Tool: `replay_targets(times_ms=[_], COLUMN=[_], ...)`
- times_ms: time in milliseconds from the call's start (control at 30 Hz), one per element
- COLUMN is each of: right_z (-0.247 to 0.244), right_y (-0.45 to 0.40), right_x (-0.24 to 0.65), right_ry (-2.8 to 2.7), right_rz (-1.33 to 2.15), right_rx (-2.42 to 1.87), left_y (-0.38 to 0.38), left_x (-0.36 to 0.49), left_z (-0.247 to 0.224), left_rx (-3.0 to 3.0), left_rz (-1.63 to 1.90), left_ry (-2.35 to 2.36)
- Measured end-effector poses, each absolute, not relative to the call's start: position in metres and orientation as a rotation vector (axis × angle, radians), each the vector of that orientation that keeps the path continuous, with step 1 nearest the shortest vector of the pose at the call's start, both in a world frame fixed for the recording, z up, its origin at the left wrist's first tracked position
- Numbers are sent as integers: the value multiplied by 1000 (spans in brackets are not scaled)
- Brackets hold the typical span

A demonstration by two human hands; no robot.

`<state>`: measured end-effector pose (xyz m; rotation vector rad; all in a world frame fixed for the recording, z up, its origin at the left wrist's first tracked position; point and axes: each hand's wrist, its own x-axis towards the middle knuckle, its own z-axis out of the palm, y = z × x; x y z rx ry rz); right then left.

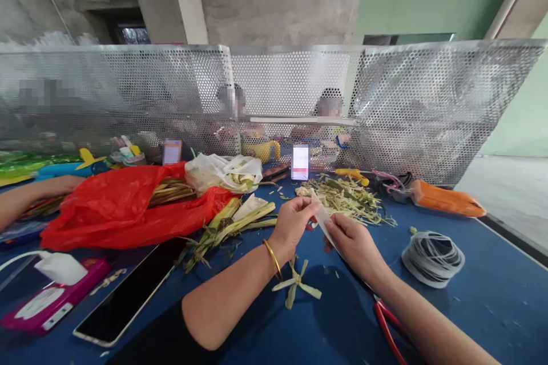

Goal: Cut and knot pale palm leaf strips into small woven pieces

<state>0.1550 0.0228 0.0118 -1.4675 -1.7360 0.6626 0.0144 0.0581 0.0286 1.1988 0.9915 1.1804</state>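
Note:
Between both hands runs a pale, flat plant strip point(324, 221), tilted with its top toward the left. My left hand point(295, 219), with a gold bangle at the wrist, pinches its upper part. My right hand point(347, 235) grips the strip lower down between thumb and fingers. Below the hands, a star-shaped piece of pale green strips point(296, 283) lies on the blue table point(355, 319). Green stalks point(240, 221) rest to the left of my left hand. Behind the hands is a heap of shredded plant pieces point(349, 197).
Red-handled pliers point(387, 325) lie partly under my right forearm. A wire coil point(433, 258) and orange bag point(447, 198) are at right. Left are a red bag point(115, 205), dark phone point(132, 291), magenta power strip point(55, 302) and another person's arm point(34, 197). A perforated metal screen point(295, 77) stands behind.

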Motion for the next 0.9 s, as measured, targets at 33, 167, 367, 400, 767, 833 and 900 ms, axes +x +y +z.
replay_targets(times_ms=[33,167,367,400,767,833,900], right_z=[12,13,19,21,25,25,25], right_y=[22,22,22,21,28,29,29], right_x=[155,154,154,154,162,162,163], right_ry=[-1758,-1751,-1392,-1364,-784,-720,-664], right_rz=[651,587,1159,1182,1119,1142,1160], right_rx=[-1471,-1515,-1253,-1230,-1060,-1020,-980], left_y=[58,60,63,63,66,68,70], left_x=[14,14,14,13,10,10,9], left_z=[28,26,28,29,32,29,27], left_rx=[1236,1262,962,907,453,424,401], left_rz=[1173,1191,1296,1291,1156,1143,1125], left_ry=[975,984,990,987,864,842,813])
